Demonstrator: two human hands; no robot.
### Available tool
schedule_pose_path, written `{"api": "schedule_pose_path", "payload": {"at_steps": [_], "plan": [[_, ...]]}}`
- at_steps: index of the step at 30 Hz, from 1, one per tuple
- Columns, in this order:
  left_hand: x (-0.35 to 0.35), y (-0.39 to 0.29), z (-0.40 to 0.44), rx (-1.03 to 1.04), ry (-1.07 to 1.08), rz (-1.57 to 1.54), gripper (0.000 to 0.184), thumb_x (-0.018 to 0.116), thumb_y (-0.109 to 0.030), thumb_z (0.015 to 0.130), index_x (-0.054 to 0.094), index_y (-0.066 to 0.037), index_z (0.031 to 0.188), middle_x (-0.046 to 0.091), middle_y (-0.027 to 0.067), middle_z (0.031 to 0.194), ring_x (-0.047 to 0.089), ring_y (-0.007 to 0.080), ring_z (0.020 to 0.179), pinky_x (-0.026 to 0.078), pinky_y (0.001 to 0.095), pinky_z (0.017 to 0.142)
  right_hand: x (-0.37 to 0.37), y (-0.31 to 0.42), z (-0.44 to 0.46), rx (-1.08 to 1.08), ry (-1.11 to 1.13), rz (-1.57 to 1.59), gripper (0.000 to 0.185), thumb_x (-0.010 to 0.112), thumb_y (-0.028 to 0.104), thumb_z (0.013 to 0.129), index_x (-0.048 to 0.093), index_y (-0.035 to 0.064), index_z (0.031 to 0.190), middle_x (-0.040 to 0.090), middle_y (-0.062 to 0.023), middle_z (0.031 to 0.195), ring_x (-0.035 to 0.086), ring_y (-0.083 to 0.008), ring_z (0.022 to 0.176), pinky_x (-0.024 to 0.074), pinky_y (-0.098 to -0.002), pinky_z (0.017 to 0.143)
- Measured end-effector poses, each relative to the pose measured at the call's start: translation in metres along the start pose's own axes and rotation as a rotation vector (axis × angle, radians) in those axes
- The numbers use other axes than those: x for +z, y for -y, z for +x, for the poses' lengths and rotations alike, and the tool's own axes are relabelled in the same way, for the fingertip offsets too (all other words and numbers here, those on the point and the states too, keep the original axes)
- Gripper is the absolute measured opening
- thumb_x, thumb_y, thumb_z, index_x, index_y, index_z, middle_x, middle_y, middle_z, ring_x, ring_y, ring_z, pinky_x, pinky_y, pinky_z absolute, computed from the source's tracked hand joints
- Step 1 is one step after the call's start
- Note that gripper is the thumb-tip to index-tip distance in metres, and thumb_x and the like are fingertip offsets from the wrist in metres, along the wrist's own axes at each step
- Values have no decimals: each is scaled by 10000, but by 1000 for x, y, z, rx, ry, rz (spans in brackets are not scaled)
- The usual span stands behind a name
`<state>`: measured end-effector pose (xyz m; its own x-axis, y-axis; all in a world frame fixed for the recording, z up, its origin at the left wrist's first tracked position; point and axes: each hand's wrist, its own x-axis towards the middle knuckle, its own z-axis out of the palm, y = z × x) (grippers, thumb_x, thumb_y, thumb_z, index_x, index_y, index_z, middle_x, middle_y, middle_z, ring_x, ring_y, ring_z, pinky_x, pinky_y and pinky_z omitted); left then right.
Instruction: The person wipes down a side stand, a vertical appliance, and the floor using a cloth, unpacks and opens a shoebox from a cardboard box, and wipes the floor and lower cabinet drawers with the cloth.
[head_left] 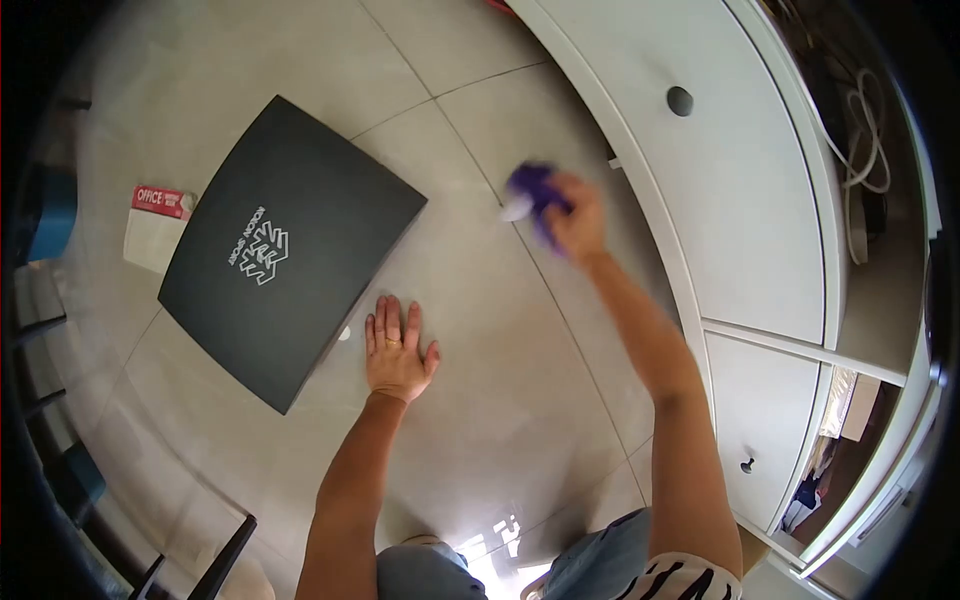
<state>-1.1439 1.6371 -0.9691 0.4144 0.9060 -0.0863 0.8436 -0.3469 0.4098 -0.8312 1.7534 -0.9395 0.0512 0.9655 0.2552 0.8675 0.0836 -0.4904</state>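
Note:
My left hand (399,350) lies flat on the tiled floor (480,330), fingers spread and a ring on one of them, close to the lower right edge of a large dark box (290,250) with a white logo. A small white round thing (345,333) lies between that hand and the box. Farther right, my right hand (577,222) is closed on a purple cloth (535,190), blurred by motion, low over or on the floor. Something white (517,208) shows at the cloth's lower left edge; I cannot make out what it is.
A white cabinet (640,140) with dark knobs runs along the right, with cables (868,130) on its shelf. A red and white pad marked OFFICE (160,203) sits partly behind the box. Dark chair legs (222,560) stand at lower left.

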Motion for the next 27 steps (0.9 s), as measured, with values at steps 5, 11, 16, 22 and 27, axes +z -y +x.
{"api": "schedule_pose_path", "payload": {"at_steps": [5, 11, 16, 22, 27], "plan": [[-1, 2, 2, 11, 34, 40, 651, 474, -375, 765, 230, -110, 1307, 155, 152, 1343, 117, 328, 1272, 133, 485, 1027, 20, -16, 73, 604, 115, -471, 500, 577, 197, 692, 471, 211, 1181, 403, -4, 1278, 374, -348, 1139, 314, -475, 943], [3, 1, -1, 1, 7, 41, 625, 444, -401, 779, 253, -107, 1296, 174, 150, 1340, 113, 313, 1278, 122, 467, 1037, 11, 9, -66, -277, 355, -207, 457, 647, 144, 558, 559, 282, 985, 509, 4, 1132, 464, -258, 1018, 385, -465, 778], [-1, -1, -3, 1, 25, 58, 623, 459, -388, 772, 277, -93, 1290, 180, 163, 1338, 126, 320, 1273, 130, 471, 1031, -48, 90, -275, -211, 701, -63, 445, 713, 184, 448, 579, 320, 849, 522, 93, 1075, 435, -226, 1038, 362, -446, 799], [0, -1, 0, 46, -35, 90, 616, 472, -377, 771, 284, -86, 1280, 213, 172, 1313, 157, 333, 1257, 159, 492, 1015, -80, 36, -149, -110, 208, 139, 521, 637, 34, 548, 534, 140, 1048, 575, -89, 1014, 537, -299, 879, 424, -408, 786], [2, -1, 0, 75, -112, 124, 592, 475, -365, 773, 311, -90, 1271, 237, 159, 1310, 173, 323, 1252, 161, 482, 1015, -28, -20, -71, 196, 218, -252, 559, 594, 57, 629, 484, 222, 1152, 493, -14, 1148, 398, -284, 1107, 349, -445, 894]]}}
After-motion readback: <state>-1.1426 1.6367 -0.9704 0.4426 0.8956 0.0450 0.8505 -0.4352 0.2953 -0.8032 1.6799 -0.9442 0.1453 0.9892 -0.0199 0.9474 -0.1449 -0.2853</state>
